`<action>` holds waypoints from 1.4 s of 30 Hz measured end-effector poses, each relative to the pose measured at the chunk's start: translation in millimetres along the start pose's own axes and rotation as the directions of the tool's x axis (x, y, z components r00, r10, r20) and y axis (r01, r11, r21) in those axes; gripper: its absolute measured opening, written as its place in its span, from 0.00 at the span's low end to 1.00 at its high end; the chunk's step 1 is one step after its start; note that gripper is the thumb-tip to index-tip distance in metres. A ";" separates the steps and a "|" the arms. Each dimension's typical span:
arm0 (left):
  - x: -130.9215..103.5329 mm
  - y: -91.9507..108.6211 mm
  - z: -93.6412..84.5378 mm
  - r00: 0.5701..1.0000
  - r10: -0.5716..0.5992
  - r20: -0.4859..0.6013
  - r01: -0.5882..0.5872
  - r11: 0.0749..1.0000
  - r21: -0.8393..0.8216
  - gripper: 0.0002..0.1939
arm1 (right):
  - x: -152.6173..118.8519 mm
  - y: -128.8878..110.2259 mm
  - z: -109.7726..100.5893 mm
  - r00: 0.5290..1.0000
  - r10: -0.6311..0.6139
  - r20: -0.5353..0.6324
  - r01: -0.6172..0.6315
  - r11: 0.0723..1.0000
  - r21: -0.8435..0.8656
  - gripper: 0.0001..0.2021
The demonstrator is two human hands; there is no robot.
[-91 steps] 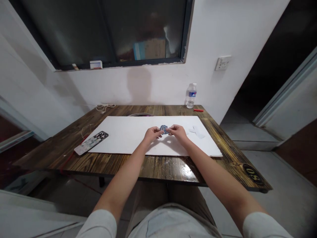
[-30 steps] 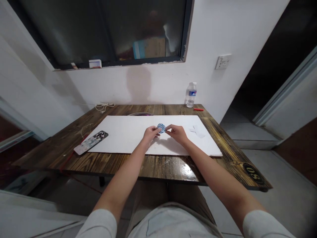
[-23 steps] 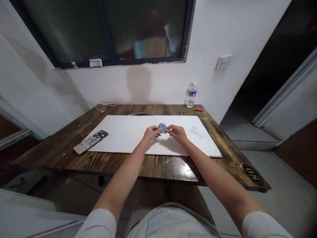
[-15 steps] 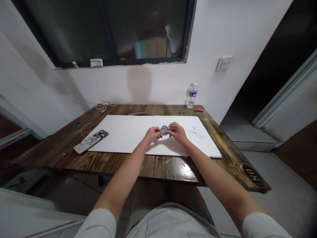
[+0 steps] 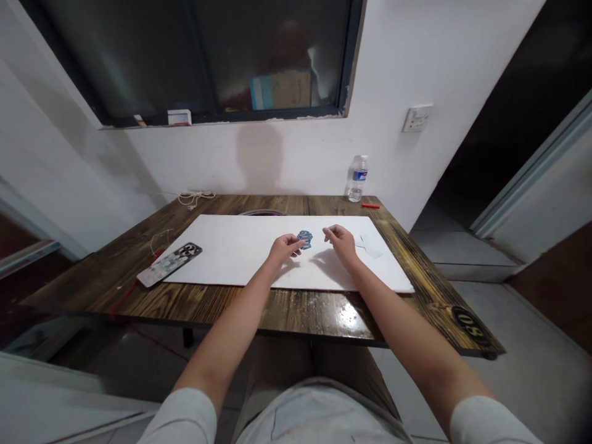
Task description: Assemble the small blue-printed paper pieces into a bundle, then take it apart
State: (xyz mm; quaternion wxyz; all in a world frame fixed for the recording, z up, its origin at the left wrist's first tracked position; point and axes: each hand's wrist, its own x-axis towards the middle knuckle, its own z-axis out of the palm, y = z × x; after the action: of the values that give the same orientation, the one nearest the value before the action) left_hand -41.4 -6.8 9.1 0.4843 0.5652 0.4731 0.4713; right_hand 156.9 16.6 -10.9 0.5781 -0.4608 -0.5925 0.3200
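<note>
My left hand pinches a small flat blue piece with a scalloped edge and pale markings, like a sticker or cut-out badge, between thumb and fingers. It is held above a white board. To the right, apart from the badge, my right hand is raised over the board with thumb and forefinger pressed together. Whether anything thin is in that pinch I cannot make out. Just beyond the right hand, a white piece of paper with dark edges lies on the board, partly hidden by the hand.
A phone in a patterned case overlaps the board's left edge on the wooden table. At the back stand a water bottle, a red pen-like stick and a coiled white cable. Wall and window rise behind.
My right hand has let go of the blue badge and moved right, away from it. The left hand keeps the badge, which now shows more of its face.
</note>
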 end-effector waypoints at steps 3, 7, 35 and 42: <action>1.3 -1.0 -0.4 0.996 -0.021 -0.088 0.017 0.999 -0.046 0.22 | 4.9 2.6 -12.0 0.998 -0.019 -0.057 -0.005 0.918 -0.396 0.17; 2.2 -2.2 -2.0 0.988 -0.041 -0.149 0.028 0.996 -0.090 0.23 | 8.2 3.6 -26.2 0.993 0.119 -0.023 -0.096 0.651 -0.753 0.19; 1.1 0.8 -1.6 0.986 -0.056 -0.155 0.042 0.995 -0.090 0.22 | 14.4 10.5 -40.8 0.888 0.459 0.029 -0.214 0.468 -0.858 0.27; 1.1 -1.2 -1.9 0.989 -0.041 -0.142 0.029 0.996 -0.080 0.22 | 14.4 11.1 -40.6 0.904 0.424 0.045 -0.182 0.480 -0.858 0.21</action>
State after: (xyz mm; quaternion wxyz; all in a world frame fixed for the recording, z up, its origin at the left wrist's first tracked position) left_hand -43.3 -5.4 8.1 0.4788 0.5024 0.4978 0.5201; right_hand 200.0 27.6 -10.3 0.1399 -0.7333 -0.6481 0.1508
